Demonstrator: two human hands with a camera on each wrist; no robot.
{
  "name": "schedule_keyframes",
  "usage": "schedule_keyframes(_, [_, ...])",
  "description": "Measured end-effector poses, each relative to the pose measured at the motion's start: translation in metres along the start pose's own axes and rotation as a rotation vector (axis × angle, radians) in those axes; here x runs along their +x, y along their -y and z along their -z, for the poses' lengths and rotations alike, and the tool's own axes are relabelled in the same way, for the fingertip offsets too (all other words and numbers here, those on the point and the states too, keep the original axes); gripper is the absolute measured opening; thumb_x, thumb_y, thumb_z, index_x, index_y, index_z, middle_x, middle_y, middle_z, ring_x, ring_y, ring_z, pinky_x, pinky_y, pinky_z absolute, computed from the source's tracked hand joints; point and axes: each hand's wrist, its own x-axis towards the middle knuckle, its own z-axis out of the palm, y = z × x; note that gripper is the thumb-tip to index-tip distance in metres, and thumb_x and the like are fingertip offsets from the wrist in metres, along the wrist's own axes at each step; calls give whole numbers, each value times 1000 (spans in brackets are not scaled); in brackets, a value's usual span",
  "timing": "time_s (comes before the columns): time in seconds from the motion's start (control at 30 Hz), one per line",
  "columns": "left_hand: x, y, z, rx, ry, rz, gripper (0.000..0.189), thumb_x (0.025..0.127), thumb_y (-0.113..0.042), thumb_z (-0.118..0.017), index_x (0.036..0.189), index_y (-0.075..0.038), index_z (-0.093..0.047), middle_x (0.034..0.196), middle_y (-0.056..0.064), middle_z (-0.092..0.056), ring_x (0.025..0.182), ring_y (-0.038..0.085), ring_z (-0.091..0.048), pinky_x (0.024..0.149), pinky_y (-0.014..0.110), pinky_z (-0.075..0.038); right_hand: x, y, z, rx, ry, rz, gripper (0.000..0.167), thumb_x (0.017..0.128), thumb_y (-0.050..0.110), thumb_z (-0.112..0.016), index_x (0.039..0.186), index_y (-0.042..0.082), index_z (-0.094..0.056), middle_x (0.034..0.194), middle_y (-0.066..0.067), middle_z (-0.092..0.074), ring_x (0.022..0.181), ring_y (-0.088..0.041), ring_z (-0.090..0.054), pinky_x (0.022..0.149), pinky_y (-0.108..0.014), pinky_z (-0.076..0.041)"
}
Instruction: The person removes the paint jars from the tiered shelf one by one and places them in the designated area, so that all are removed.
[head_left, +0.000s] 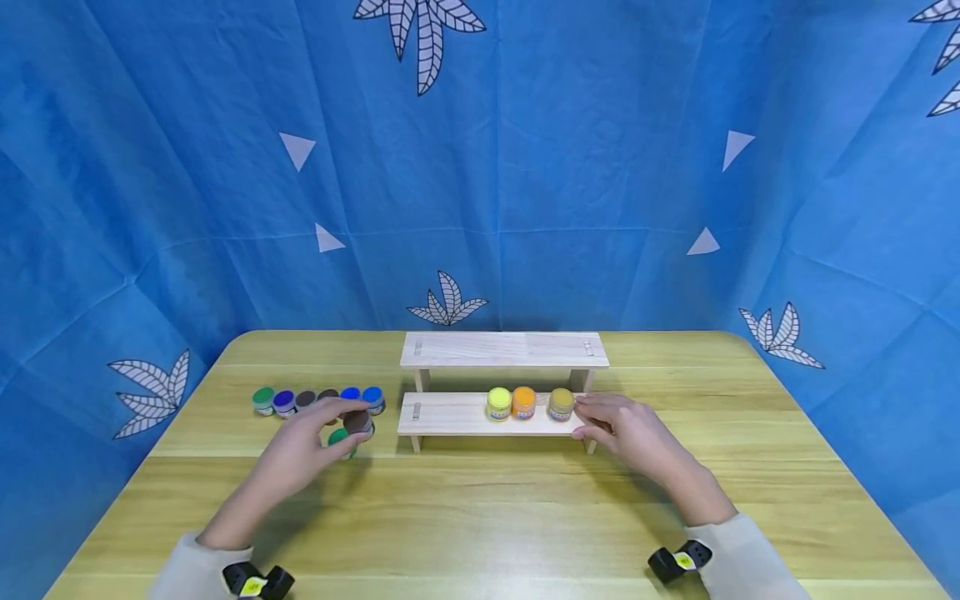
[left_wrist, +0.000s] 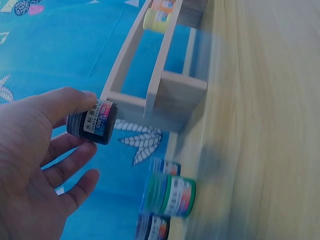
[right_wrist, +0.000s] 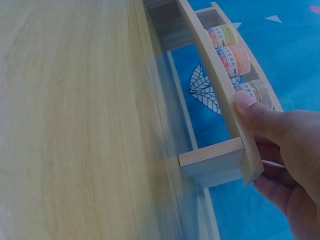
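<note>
My left hand (head_left: 303, 446) pinches a dark brown paint jar (head_left: 357, 422) between thumb and fingers, raised over the table left of the two-step wooden rack (head_left: 450, 414). In the left wrist view the jar (left_wrist: 95, 122) is tipped sideways, its printed label showing. Below it stands a green-lidded jar (head_left: 340, 440), partly hidden. My right hand (head_left: 630, 433) grips the right end of the rack's lower step, thumb at the front edge beside an ochre jar (head_left: 561, 404). An orange jar (head_left: 523, 403) and a yellow jar (head_left: 498, 403) stand close together left of it.
A row of lidded paint jars, green (head_left: 263, 400), purple (head_left: 284, 403), dark and blue (head_left: 373, 398), stands on the table left of the rack. The rack's upper step (head_left: 502, 348) is behind the lower one. A blue curtain (head_left: 525, 167) hangs behind the table.
</note>
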Motion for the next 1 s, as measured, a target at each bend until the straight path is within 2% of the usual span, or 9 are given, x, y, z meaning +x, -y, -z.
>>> schedule_keyframes(0.1, [-4, 6, 3, 5, 6, 25, 41, 86, -23, -78, 124, -14, -67, 99, -7, -65, 84, 16, -59, 67, 34, -50, 0, 0, 0, 1, 1, -2, 45, 81, 30, -79, 118, 6, -72, 121, -9, -68, 113, -29, -62, 94, -47, -50])
schedule_keyframes(0.27, [-8, 16, 8, -11, 11, 44, 41, 86, -23, -78, 124, -12, -67, 102, -5, -66, 89, 14, -60, 79, 43, -55, -1, 0, 1, -5, -3, 2, 44, 81, 30, -79, 117, 6, -72, 120, -9, -68, 113, -29, -63, 93, -47, -50])
schedule_keyframes(0.43, [-11, 24, 13, -38, 29, 68, 39, 88, -22, -76, 123, -11, -67, 99, -7, -65, 88, 13, -60, 80, 43, -54, -1, 1, 2, -10, -11, 11, 44, 81, 30, -79, 116, 6, -73, 119, -9, -68, 112, -29, -63, 93, -47, -51])
schedule_keyframes(0.8, [-16, 42, 20, -80, 34, 119, 38, 89, -22, -75, 123, -7, -66, 108, 4, -68, 93, 22, -64, 83, 47, -54, -1, 2, 2, -10, -11, 11, 44, 80, 29, -80, 117, 7, -73, 119, -8, -68, 112, -28, -63, 93, -47, -50])
schedule_keyframes(1.0, [-19, 51, 24, -87, 42, 156, 40, 89, -22, -74, 125, -7, -64, 108, 5, -67, 97, 26, -64, 85, 49, -53, -1, 2, 3, -11, -11, 14, 43, 80, 29, -80, 116, 6, -73, 119, -9, -68, 112, -29, -63, 93, -46, -50])
